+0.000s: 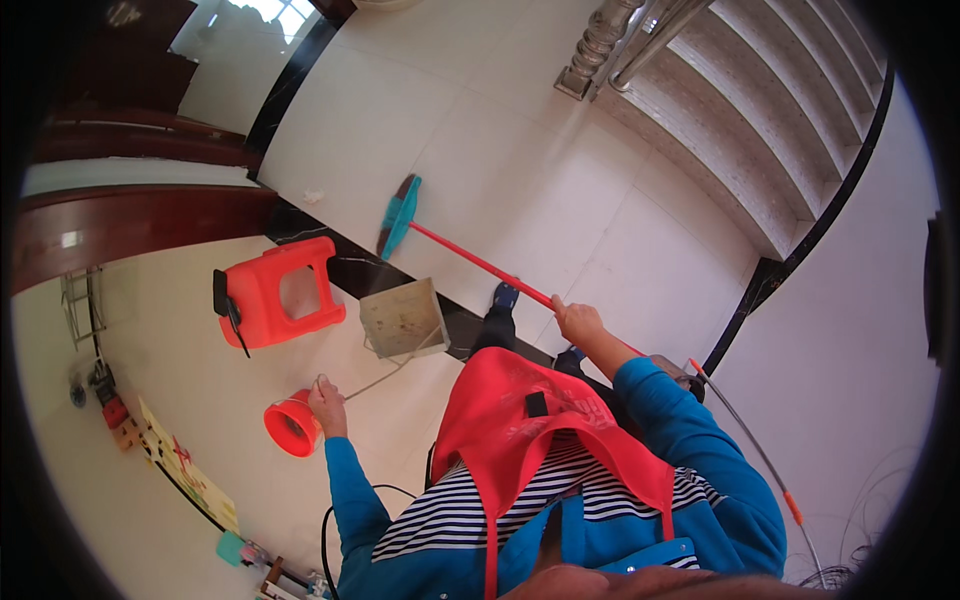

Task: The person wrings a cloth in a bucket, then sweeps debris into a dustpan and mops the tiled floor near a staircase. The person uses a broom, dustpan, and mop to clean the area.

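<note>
My right hand [580, 322] grips the red handle [480, 264] of a broom. The broom's teal head [401, 215] with dark bristles lies against the pale tiled floor [510, 150]. My left hand [328, 409] is closed around the thin metal handle [375, 381] of a square metal dustpan [401, 315]. A small red bucket [279, 429] is at the same hand, its wire bail reaching to my fingers. The dustpan is by the black stone threshold strip [360, 271], its inside stained. A small crumpled white scrap [313, 196] lies left of the broom head.
An upturned red plastic stool [255, 292] with a black object [220, 292] on it stands on the left. Stone stairs [735, 127] with a metal newel post [589, 56] rise at upper right. A pole with orange fittings [750, 427] leans at right. A dark red door frame [150, 225] is at left.
</note>
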`<state>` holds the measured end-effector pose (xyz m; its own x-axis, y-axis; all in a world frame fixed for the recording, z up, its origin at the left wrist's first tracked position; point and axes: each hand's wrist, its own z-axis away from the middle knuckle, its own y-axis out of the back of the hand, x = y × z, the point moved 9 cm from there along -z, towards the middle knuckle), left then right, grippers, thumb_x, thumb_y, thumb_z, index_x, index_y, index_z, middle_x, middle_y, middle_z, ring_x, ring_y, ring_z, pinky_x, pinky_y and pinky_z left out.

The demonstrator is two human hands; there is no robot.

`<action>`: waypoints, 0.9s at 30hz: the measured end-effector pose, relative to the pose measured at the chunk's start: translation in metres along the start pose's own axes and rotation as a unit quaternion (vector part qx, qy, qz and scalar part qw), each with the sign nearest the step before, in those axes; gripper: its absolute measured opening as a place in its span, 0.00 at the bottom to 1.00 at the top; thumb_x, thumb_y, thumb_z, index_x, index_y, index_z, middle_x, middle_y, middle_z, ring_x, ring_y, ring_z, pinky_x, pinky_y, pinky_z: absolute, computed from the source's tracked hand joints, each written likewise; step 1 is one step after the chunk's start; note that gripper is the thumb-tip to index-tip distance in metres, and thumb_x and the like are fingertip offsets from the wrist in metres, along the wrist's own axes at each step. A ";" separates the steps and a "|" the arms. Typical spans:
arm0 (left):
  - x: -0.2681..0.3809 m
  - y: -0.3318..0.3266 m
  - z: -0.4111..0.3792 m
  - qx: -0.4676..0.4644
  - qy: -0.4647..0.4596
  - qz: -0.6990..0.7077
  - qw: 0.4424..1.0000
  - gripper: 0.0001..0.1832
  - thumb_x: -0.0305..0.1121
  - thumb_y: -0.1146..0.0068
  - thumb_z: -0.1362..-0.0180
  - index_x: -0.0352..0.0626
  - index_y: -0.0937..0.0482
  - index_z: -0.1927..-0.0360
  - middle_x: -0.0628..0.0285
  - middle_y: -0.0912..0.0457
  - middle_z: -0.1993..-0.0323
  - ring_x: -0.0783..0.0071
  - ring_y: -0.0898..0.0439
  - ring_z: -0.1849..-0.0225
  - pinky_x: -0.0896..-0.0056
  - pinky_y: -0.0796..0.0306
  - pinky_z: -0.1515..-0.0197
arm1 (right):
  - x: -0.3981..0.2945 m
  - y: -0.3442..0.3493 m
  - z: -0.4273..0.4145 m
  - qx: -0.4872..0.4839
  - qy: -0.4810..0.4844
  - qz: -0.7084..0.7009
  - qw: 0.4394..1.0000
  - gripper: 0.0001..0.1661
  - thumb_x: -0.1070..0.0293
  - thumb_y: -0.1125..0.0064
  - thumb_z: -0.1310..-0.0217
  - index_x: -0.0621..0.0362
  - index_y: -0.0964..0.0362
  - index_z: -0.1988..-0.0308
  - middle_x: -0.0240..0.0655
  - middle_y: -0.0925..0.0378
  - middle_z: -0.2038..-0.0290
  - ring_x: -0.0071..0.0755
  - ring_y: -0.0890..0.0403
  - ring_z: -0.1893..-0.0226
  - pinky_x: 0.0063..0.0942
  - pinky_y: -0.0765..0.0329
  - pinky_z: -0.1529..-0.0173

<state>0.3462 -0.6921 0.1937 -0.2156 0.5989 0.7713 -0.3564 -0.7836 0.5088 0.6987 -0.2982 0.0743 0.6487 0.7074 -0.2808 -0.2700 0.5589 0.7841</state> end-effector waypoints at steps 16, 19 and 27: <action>0.001 -0.086 0.146 -0.006 -0.110 -0.131 0.985 0.17 0.38 0.59 0.38 0.37 0.34 0.79 0.65 0.37 0.85 0.78 0.39 0.81 0.74 0.42 0.78 | 0.286 0.000 0.299 -0.066 -0.132 0.109 0.983 0.17 0.60 0.56 0.40 0.45 0.42 0.50 0.39 0.24 0.78 0.46 0.21 0.76 0.41 0.27 0.74; -0.007 -0.110 0.154 -0.040 -0.100 -0.111 0.988 0.17 0.37 0.59 0.38 0.36 0.34 0.78 0.65 0.36 0.85 0.77 0.38 0.81 0.73 0.41 0.77 | 0.326 0.009 0.373 -0.076 -0.204 0.095 0.971 0.14 0.60 0.57 0.39 0.44 0.41 0.52 0.40 0.24 0.78 0.47 0.22 0.76 0.42 0.28 0.75; 0.028 -0.215 0.174 -0.165 -0.177 -0.144 0.960 0.16 0.36 0.59 0.38 0.35 0.33 0.78 0.60 0.34 0.84 0.72 0.36 0.81 0.70 0.39 0.76 | 0.340 0.010 0.505 0.027 -0.301 -0.072 0.951 0.16 0.64 0.48 0.45 0.48 0.32 0.54 0.46 0.24 0.76 0.54 0.24 0.73 0.45 0.28 0.68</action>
<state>0.5754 -0.5354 0.1724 0.2365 0.6435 0.7280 -0.6357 -0.4641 0.6168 1.2757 -0.2702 0.2662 0.9701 0.2405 -0.0329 -0.1212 0.5973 0.7928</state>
